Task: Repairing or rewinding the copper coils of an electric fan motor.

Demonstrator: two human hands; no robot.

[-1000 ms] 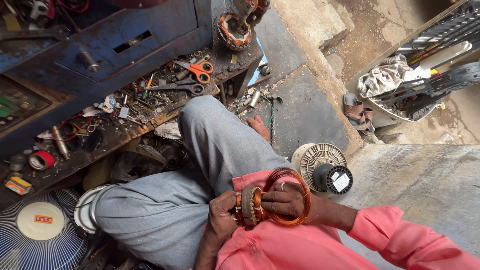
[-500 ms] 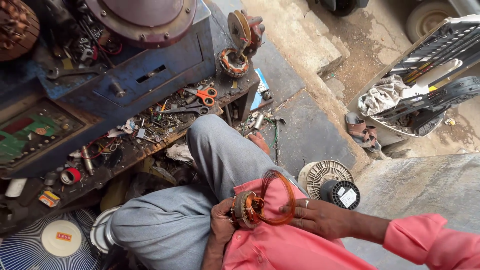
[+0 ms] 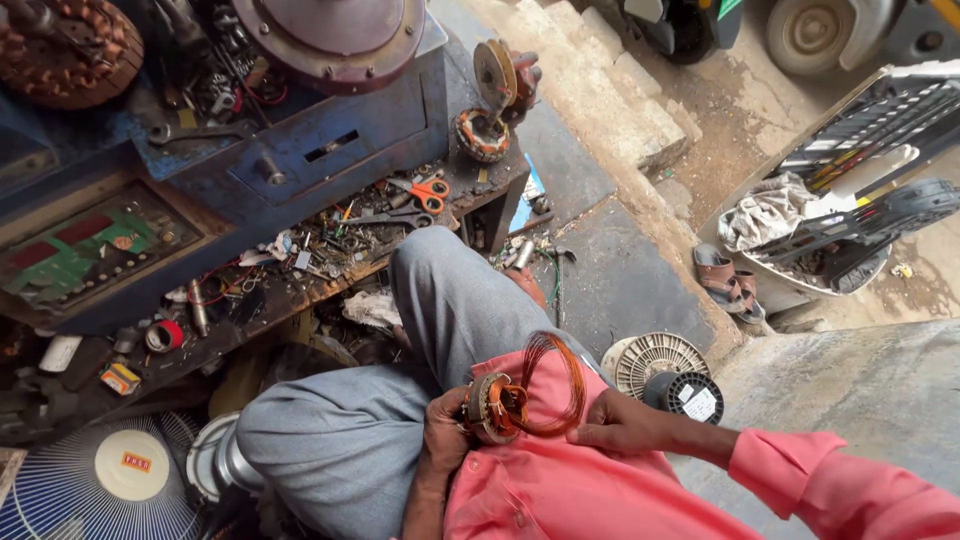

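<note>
I sit with grey trousers and a pink shirt, one knee raised. My left hand (image 3: 447, 432) grips a small round motor stator (image 3: 493, 408) against my lap. A loop of copper wire (image 3: 556, 385) arches up from the stator and over toward my right hand (image 3: 622, 424). That hand rests flat on my shirt with fingers spread, its fingertips at the loop's lower right end. Whether it touches the wire I cannot tell.
A blue winding machine (image 3: 300, 130) and a cluttered bench with orange scissors (image 3: 428, 190) stand ahead. Another stator (image 3: 482, 133) sits on the bench corner. A black wire spool (image 3: 686, 395) and a fan part lie at my right, a fan guard (image 3: 95, 480) at lower left, sandals (image 3: 722, 278) beyond.
My right hand let go of the copper loop and slid right onto my shirt. The loop now stands open above the stator. The view tilted up toward the bench.
</note>
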